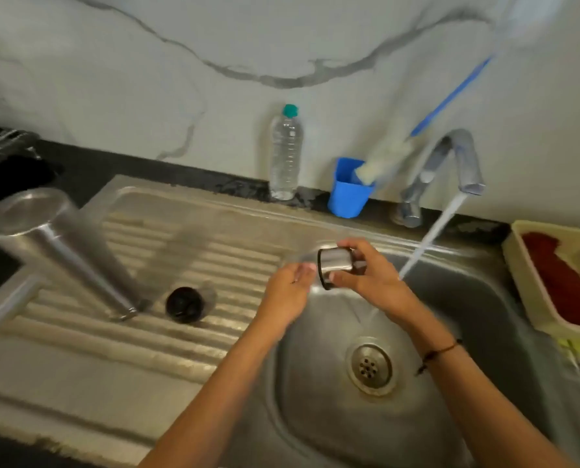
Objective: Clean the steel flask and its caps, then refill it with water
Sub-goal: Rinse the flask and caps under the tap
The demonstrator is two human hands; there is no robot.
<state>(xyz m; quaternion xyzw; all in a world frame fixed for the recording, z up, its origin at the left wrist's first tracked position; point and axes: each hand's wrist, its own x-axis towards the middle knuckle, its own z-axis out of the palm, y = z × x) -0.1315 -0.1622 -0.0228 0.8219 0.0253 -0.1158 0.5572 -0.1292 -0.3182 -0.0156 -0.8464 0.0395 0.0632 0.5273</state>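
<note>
over steel sink (315, 417), right hand (369, 278) grips shiny cylindrical cap (335, 265).

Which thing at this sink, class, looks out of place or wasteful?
The tap runs, but its stream falls past the steel cap in the right hand and straight into the sink. The flask stands upside down on the drainboard, which suits draining.

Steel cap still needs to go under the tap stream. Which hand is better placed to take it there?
Right. The right hand already grips the steel cap, and the water stream falls just to its right. The left hand sits on the far side, fingers only near the cap's rim.
</note>
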